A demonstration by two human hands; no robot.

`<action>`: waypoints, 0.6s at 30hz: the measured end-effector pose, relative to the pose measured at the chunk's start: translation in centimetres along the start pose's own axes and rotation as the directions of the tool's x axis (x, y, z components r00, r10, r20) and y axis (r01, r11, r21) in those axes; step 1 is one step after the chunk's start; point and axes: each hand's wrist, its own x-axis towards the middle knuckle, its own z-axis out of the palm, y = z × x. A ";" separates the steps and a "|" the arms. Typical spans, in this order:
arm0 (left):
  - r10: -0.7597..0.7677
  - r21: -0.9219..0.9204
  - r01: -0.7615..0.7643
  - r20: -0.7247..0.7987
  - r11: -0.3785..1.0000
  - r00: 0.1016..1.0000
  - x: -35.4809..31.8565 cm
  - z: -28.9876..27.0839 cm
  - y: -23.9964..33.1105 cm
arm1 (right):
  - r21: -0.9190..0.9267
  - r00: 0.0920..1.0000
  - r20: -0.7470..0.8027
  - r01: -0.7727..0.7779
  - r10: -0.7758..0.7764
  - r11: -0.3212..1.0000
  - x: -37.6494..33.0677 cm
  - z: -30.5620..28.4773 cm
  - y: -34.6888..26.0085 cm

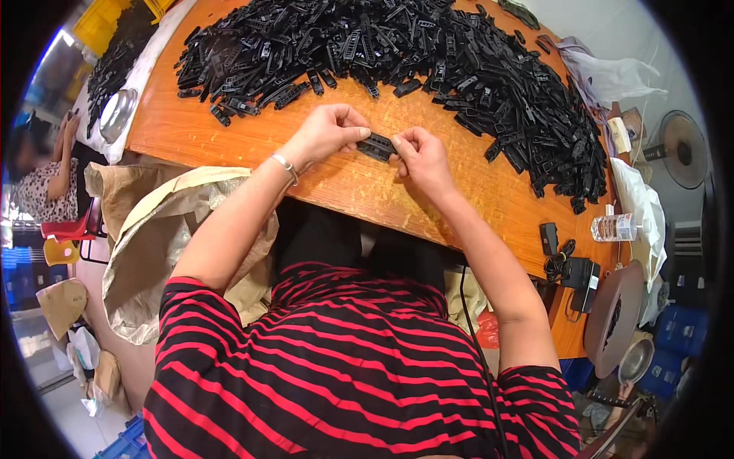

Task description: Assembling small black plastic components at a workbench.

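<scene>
Between my two hands is a small, slim black plastic part with slots along it, held just above the wooden table. My left hand, with a bracelet at the wrist, pinches its left end between thumb and fingers. The right end sits in the pinch of my right hand. Beyond my hands a large heap of similar black plastic parts arcs across the far side of the table and down its right side. A few loose ones lie along the heap's near edge.
An open woven sack stands left of my lap. At the table's right are a clear bottle, a black adapter with cable and a brownish basin. Another person sits far left, near a metal bowl.
</scene>
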 end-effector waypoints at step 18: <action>-0.076 0.269 0.114 -0.149 0.956 0.986 1.8 0.7 -2.5 | -0.555 0.997 0.036 -0.037 0.068 0.831 1.9 -0.3 0.6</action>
